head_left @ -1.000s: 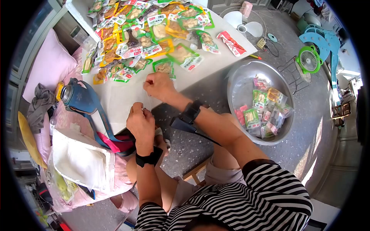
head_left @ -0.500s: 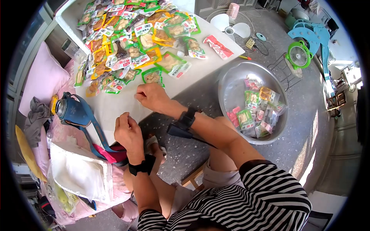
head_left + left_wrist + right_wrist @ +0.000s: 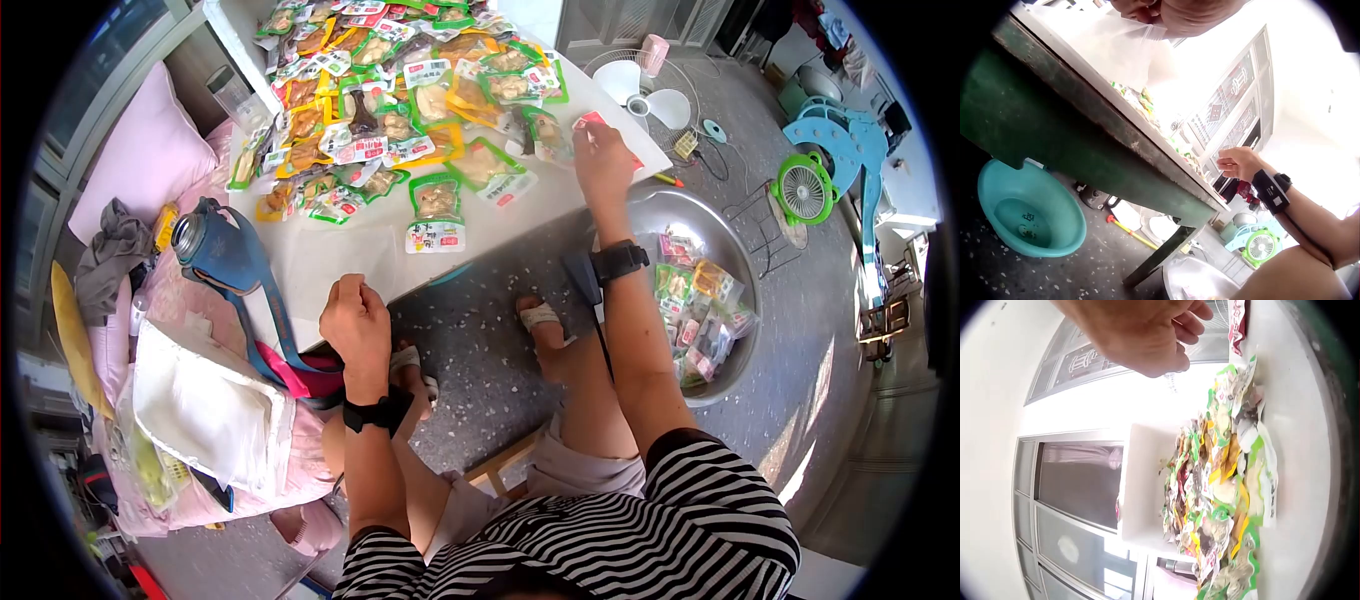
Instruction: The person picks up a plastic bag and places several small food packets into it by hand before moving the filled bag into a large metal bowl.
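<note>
My left hand is by the table's front edge in the head view. In the left wrist view, its fingers pinch the top of a clear plastic bag. The right hand is at the table's right end, over a red-and-white packet. The right wrist view has that hand with fingers loosely bent and nothing visible between them. Green-edged packet lies by itself near the front edge, between the hands. Behind it spreads a pile of colourful food packets.
A metal basin holding several packets stands on the floor at the right. Blue bottle with a strap is left of the left hand, above a white foam box. A teal basin sits below the table.
The right hand has moved right, from beside the single green-edged packet to the red-and-white packet. That green-edged packet is now fully uncovered. My left hand remains near the table's front edge.
</note>
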The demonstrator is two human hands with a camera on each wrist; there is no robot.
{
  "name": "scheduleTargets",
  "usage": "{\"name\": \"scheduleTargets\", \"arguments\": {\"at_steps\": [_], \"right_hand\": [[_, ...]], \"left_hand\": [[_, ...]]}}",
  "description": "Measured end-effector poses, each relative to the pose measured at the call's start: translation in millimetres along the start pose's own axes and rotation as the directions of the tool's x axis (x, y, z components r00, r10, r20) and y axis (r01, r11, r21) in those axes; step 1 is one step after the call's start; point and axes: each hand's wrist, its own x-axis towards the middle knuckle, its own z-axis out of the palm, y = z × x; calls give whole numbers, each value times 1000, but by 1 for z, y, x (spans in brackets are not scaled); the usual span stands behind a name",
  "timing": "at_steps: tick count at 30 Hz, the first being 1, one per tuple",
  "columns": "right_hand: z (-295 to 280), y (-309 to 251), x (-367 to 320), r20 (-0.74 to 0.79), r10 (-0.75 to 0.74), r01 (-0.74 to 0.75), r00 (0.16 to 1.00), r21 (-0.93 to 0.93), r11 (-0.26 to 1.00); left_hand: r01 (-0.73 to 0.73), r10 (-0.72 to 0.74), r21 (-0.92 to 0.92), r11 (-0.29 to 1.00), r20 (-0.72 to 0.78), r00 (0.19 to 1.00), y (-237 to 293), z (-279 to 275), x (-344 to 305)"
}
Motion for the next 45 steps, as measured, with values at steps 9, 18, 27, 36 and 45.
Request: {"name": "scheduleTargets", "arguments": {"at_steps": [9, 18, 27, 36, 45], "right_hand": [[1, 108, -1, 195, 100, -23, 976, -367, 930], [0, 93, 7, 13, -94, 91, 995, -414, 905], [-23, 56, 21, 100, 248, -266, 964, 466, 844], [-44, -88, -42, 869, -207, -522, 449, 443, 729], [4, -113, -82, 866, -367, -427, 340, 490, 760]], "left_hand": [[-10, 10, -5, 1000, -6, 1000, -1, 4, 0], [20, -20, 13, 1000, 45, 999, -1, 3, 0], [21, -20, -27, 999, 37, 999, -3, 5, 2], [50, -50, -14, 999, 13, 999, -4, 4, 1], [-67, 68, -19, 998, 66, 995, 5, -1, -3]]}}
